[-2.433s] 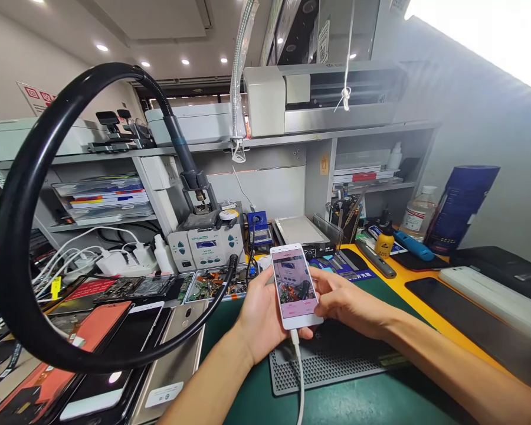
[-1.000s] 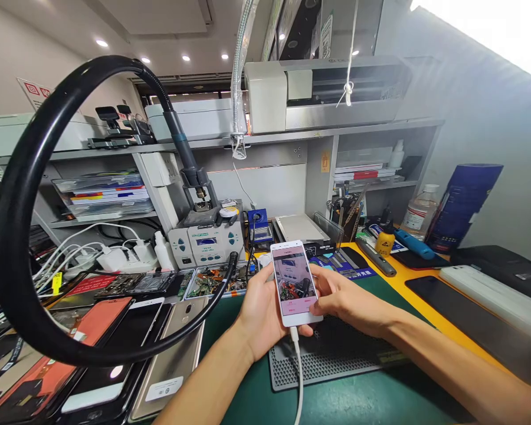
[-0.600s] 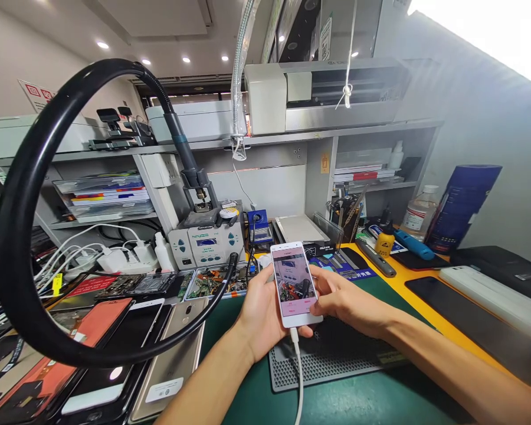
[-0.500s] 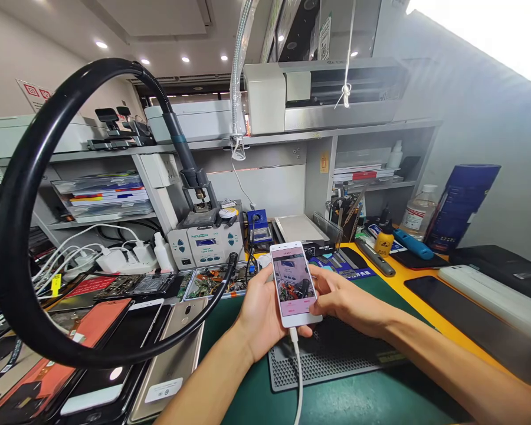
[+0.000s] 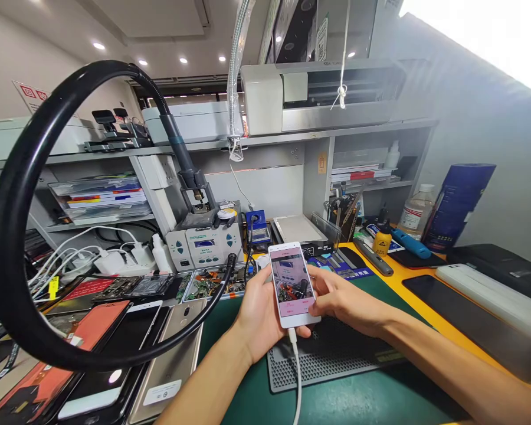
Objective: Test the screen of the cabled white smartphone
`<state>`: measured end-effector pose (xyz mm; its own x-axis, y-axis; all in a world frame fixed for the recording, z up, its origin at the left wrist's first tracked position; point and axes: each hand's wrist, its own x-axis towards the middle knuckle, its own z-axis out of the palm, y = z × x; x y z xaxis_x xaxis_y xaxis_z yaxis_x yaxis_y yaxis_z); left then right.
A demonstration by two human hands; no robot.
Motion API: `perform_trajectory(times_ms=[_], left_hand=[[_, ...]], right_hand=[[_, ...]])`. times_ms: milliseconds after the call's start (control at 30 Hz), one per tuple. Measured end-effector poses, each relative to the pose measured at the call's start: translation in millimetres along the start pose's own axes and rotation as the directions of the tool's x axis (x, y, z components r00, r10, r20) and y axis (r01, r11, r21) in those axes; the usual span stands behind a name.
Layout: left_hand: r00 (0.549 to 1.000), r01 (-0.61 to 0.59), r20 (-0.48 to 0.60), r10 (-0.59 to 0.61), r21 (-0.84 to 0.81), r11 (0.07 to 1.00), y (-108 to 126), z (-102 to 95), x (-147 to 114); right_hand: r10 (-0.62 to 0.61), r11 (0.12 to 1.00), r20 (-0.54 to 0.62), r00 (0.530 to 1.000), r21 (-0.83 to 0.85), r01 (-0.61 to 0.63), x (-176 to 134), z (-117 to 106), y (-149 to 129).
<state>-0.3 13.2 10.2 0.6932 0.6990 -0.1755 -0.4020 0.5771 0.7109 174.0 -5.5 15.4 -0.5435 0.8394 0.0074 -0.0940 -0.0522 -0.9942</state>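
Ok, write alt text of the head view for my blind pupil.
A person's left hand and right hand hold a white rectangular smartphone, screen lit, a white cable plugged in, above a green mat. A thick black hose loops at left.

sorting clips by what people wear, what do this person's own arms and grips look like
The left grip and right grip are plain human hands, with no gloves or rings visible. The left forearm and right forearm are bare: no sleeve, watch or bracelet shows.
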Motion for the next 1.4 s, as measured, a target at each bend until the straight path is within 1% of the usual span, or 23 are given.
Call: perform_trajectory(times_ms=[167,367,533,667,833,1100,1267,1400], left_hand=[[1.0,-0.001,0.017,0.001,-0.012,1.0,-0.5,-1.7,0.6],[1.0,-0.003,0.007,0.003,-0.004,1.0,-0.8,-1.6,0.0],[1.0,0.019,-0.004,-0.019,-0.002,1.0,0.0,0.5,-1.0],[1.0,0.019,-0.004,-0.019,0.005,1.0,0.6,1.8,-0.7],[1.0,0.021,0.001,-0.022,0.02,1.0,1.6,2.3,-0.6],[1.0,0.008,0.013,-0.008,-0.005,1.0,0.3,0.6,0.5],[1.0,0.016,-0.005,-0.016,-0.004,1.0,0.3,2.3,-0.5],[1.0,-0.007,-0.009,0.007,-0.011,1.0,0.4,5.9,-2.5]], right_hand=[[-0.006,1.0,0.017,1.0,0.012,0.006,0.4,0.3,-0.3],[-0.006,0.999,0.045,0.999,0.038,0.004,0.0,1.0,-1.4],[-0.01,0.999,0.027,1.0,0.037,0.009,0.9,0.0,-0.8],[-0.016,1.0,0.036,0.999,0.026,0.015,1.2,0.0,-0.4],[-0.007,1.0,0.016,1.0,-0.03,0.007,0.6,0.8,-1.8],[0.0,1.0,0.007,1.0,0.002,0.0,-0.3,1.4,-2.1],[0.007,1.0,-0.03,1.0,0.016,-0.007,-1.4,3.0,-3.6],[0.033,0.999,-0.066,0.997,0.039,-0.031,-0.1,1.8,-2.2]])
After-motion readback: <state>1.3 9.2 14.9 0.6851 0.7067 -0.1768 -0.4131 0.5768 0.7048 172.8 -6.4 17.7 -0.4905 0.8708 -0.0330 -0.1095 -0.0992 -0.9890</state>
